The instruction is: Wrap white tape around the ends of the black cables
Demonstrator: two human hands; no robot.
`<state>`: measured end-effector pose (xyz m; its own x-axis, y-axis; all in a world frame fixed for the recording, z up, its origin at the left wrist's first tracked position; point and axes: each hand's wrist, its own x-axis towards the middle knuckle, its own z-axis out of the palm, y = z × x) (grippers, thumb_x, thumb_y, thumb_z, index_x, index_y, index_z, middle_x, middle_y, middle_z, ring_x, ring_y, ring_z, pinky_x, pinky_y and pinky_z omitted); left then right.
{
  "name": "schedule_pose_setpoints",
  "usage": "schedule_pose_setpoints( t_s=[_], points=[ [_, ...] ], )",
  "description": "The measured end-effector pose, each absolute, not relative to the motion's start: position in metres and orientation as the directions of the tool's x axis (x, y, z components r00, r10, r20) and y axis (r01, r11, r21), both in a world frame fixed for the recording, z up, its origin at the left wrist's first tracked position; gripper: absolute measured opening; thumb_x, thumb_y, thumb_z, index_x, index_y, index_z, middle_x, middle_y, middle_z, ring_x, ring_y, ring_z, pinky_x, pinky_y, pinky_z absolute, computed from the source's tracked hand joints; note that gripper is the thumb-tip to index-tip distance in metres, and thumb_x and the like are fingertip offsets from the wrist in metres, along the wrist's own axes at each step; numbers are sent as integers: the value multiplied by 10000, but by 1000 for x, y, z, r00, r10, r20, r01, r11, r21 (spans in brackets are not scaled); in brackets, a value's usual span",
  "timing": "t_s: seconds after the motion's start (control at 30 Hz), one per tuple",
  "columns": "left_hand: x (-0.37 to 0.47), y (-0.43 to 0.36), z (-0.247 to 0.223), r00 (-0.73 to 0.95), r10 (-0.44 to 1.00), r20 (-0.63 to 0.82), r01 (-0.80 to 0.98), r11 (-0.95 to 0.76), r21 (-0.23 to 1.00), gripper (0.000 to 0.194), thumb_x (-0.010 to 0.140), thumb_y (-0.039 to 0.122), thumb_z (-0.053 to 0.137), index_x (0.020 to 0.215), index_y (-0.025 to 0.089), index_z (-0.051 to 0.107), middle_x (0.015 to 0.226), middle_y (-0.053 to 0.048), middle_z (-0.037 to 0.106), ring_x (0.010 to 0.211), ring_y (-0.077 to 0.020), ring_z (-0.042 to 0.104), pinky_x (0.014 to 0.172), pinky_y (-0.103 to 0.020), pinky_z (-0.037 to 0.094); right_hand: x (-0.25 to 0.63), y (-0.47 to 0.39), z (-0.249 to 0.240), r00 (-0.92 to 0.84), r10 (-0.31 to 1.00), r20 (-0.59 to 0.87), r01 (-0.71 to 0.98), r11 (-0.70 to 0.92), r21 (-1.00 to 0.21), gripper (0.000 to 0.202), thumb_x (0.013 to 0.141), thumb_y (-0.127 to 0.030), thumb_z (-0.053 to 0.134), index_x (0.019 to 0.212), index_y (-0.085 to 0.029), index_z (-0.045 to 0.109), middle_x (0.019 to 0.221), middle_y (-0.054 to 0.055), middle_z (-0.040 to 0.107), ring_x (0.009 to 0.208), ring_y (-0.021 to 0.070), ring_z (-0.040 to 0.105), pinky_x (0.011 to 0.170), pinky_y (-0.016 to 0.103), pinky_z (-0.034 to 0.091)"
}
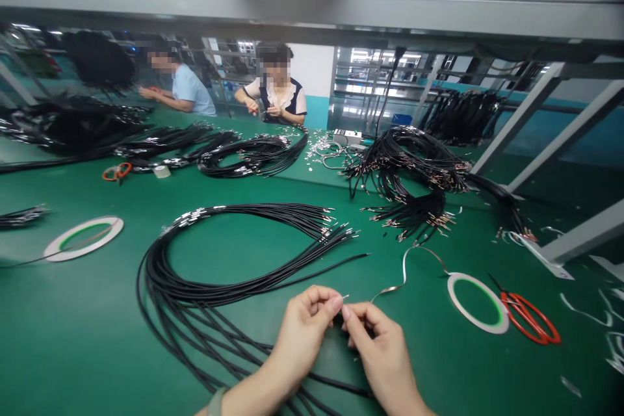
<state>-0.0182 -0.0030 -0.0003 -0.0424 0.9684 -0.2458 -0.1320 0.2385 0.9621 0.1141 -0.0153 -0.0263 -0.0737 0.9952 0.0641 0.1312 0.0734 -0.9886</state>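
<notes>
The left hand (pixel 305 324) was closed in a pinch, thumb against forefinger, and a small silvery tip (pixel 346 297) poked out just past its fingertips, toward the right and slightly away from the person. It looked like the bared end of a black cable, though the hands hid whatever body ran behind it. The right hand (pixel 383 340) faced it with thumb and forefinger drawn in beside the same spot; what lay between them was hidden, so I could not tell whether it gripped anything.

The relation that mattered most, as I judged it, was between that tip and the coppery foil strip (pixel 392 288). The strip came off the upper left edge of a flat white tape reel (pixel 455 305), bent back on itself, then ran down and leftward to just beside the right hand's forefinger. So the strip approached from the far right while the tip pointed out toward that side, and the right hand was clearly the nearer one to both strip and reel. Whether the strip touched that hand could not be made out.

Beyond and to the left of the left hand lay a coil of black cables (pixel 155 260) on the green tabletop (pixel 73 325), most of its bared ends toward the right. Several loose cables (pixel 341 386) passed beneath the wrists, slanting down to the right. Orange-handled scissors (pixel 535 320) rested just right of the reel.
</notes>
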Motion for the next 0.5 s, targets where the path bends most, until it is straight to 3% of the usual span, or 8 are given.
schedule_pose_setpoints(
  t_s=[0.1,0.5],
  points=[
    [-21,-2,-1,-30,955,-296,-173,287,942,346,684,448,714,781,124,639,487,66,457,406,-37,300,397,-166,191,113,-16,-27,-67,995,69,134,78,-988,244,859,-378,558,792,-169,664,632,-3,592,566,135,489,534,219,402],
    [-34,2,4,164,942,-292,-281,328,902,312,707,364,735,874,109,668,602,19,548,517,-64,425,500,-171,321,114,-16,-23,-41,997,65,141,70,-987,242,853,-371,563,820,-168,691,622,1,609,538,138,500,510,218,406]
  ],
)
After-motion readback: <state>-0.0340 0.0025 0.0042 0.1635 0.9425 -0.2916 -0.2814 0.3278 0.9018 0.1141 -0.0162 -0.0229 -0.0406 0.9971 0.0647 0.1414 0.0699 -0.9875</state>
